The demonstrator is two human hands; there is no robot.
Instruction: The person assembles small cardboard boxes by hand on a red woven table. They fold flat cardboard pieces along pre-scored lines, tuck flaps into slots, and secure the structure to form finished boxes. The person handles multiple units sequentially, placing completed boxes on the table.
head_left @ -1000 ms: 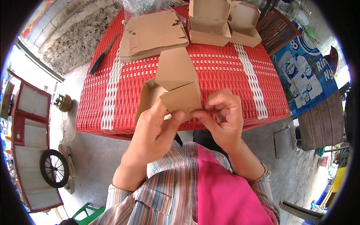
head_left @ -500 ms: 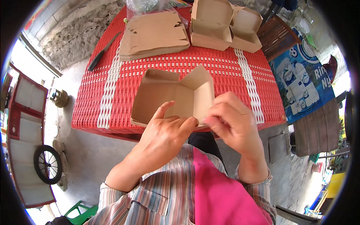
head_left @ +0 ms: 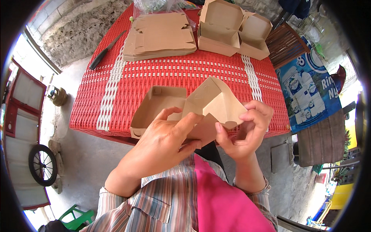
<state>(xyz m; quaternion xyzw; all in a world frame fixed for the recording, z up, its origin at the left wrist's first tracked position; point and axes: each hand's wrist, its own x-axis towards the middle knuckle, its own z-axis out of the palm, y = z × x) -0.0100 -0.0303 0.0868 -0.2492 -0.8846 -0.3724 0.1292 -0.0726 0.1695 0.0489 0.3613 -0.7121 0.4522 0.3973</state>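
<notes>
A brown cardboard food box (head_left: 158,101), partly folded up, is at the near edge of the red woven table, its two halves spread side by side. The right half is tilted up, with its walls standing and a near flap hanging between my hands. My left hand (head_left: 162,135) is closed on the near side of that half, thumb below and fingers reaching inside. At its right corner, my right hand (head_left: 247,133) pinches the side wall near a small rounded tab, fingers behind and thumb in front.
Flat box blanks (head_left: 162,34) lie stacked at the back of the red table (head_left: 154,73). Folded boxes (head_left: 218,34) stand open at back right. A knife with a black handle (head_left: 102,57) lies at the left edge, and a clear plastic bag (head_left: 154,5) sits behind the blanks.
The right half of the box has been lifted and tilted, spreading from the left half. My right hand, blurred beside it before, now grips its right corner. My left hand has closed on its near side.
</notes>
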